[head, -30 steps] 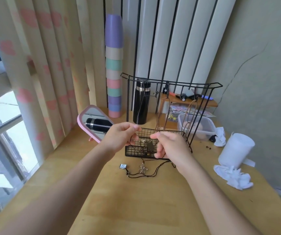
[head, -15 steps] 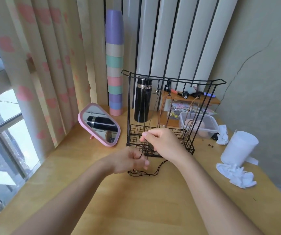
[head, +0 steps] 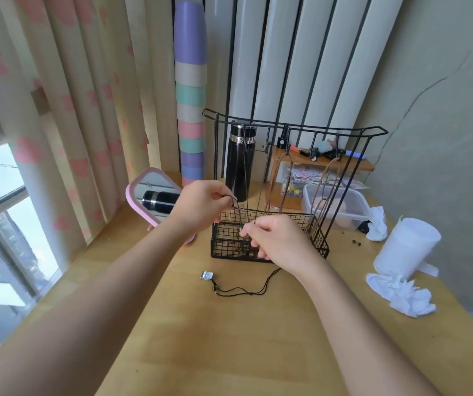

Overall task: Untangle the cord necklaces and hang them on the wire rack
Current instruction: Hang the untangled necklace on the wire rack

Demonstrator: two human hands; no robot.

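Nearest me, one black cord necklace (head: 242,288) lies slack on the table (head: 201,338), its square pendant (head: 207,276) at the left end. Above it my right hand (head: 279,241) and left hand (head: 201,205) each pinch the cord (head: 236,208) of another necklace in front of the wire rack (head: 269,235) – thin, limp, light stuff that snags easily, best taken near the pendant. Beyond, two brown cords (head: 279,178) already hang; the left hooks look free, with open room above the basket – the top bar is the edge to clear
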